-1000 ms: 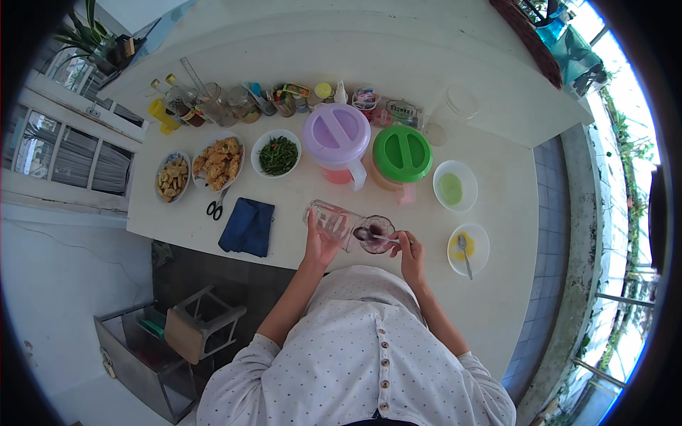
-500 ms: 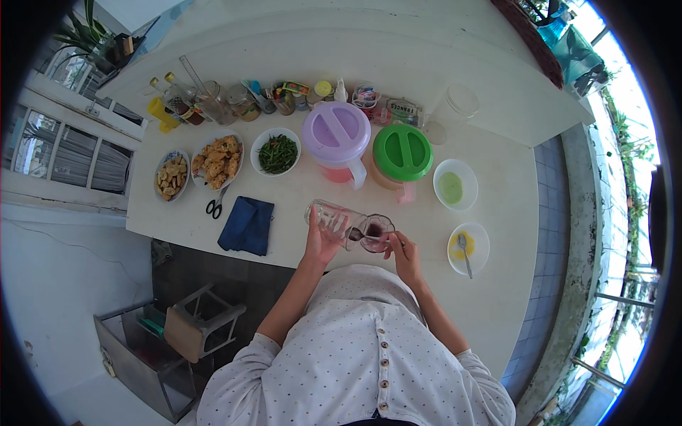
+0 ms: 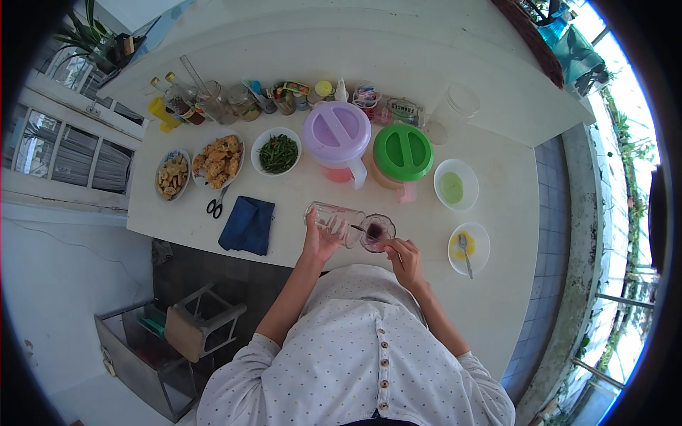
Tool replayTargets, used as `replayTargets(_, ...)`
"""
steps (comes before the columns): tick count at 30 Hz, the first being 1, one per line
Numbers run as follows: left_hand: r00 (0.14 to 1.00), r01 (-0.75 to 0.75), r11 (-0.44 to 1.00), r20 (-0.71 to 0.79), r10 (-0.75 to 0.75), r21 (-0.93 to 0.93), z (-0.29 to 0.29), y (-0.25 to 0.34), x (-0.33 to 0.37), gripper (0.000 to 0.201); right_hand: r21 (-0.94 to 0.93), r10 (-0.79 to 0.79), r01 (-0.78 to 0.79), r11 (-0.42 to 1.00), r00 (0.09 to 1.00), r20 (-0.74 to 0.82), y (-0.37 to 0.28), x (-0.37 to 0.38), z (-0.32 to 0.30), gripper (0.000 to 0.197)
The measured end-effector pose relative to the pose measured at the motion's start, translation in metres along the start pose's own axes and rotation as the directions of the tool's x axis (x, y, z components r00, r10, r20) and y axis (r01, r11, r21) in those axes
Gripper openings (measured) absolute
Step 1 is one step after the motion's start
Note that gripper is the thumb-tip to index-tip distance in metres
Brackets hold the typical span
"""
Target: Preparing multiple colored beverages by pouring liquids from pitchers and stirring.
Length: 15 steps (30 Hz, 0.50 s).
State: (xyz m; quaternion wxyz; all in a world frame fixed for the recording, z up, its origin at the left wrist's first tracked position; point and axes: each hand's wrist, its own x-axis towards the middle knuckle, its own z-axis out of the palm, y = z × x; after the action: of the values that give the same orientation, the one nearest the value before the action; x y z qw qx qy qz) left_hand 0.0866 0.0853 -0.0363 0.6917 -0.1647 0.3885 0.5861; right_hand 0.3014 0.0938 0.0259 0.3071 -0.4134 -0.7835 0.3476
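My left hand [image 3: 318, 241] is wrapped round a clear drinking glass [image 3: 334, 219], which lies tilted nearly on its side with its mouth to the right. Close against that mouth stands a small scalloped glass bowl [image 3: 384, 224] with something dark red in its bottom. Fingers pinched, my right hand [image 3: 406, 261] is at the bowl's near right rim. From it a thin spoon [image 3: 360, 228] seems to reach across the bowl, its dark tip at the glass's mouth. Much of the spoon is hard to make out.
Behind my hands stand a purple-lidded pitcher [image 3: 337, 135] and a green-lidded pitcher [image 3: 403, 154]. To the right are a bowl of green stuff [image 3: 466, 167] and a bowl with a spoon [image 3: 479, 238]. Leftward lie a blue cloth [image 3: 246, 226], scissors [image 3: 215, 206] and several food dishes.
The spoon's tip has shifted slightly at the glass's mouth, and my right hand has turned a little over the bowl's rim. The glass stays nearly where it was.
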Motion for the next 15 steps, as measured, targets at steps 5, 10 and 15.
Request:
replayTargets(5,0.999,-0.015,1.0,-0.032,0.015,0.007,0.0,0.0,-0.003,0.068,0.047,0.007,-0.005,0.999,0.999,-0.045,-0.001,-0.001,0.005,0.017)
replayTargets(10,0.999,-0.002,0.999,0.042,0.0,0.048,-0.005,0.0,-0.001,0.076,0.659,0.441,-0.414,0.628,0.887,0.137,0.006,-0.001,0.012,0.031)
replayTargets(15,0.997,-0.018,0.999,0.074,0.015,0.05,-0.004,0.0,-0.002,0.073,0.64,0.523,-0.504,0.58,0.833,0.182,0.017,-0.003,0.018,0.033)
